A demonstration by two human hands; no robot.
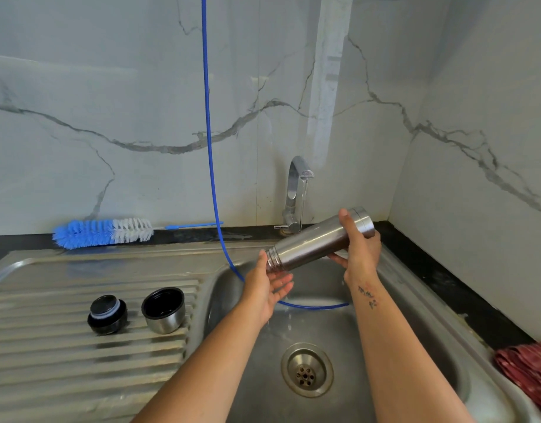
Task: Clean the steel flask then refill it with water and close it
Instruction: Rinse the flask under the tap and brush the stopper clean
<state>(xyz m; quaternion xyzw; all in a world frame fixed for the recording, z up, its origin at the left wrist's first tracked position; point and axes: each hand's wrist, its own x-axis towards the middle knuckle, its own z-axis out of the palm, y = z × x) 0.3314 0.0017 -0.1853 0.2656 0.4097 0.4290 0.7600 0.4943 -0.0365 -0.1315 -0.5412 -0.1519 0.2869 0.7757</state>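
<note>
Steel flask (319, 239) lay tilted over the sink basin (385, 346) — mouth lower, to the left.
Right hand (359, 248) gripped its body near the base; left hand (269, 288), fingers spread, covered the mouth.

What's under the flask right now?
The steel flask is held tilted over the sink basin, mouth against the left hand, right hand gripping its base. Below: blue hose and drain. The flask's inside is hidden.

A home kitchen: steel sink (370, 300) with ribbed drainboard (49, 346), tap (295, 190), marble-look wall (110, 102).
</note>
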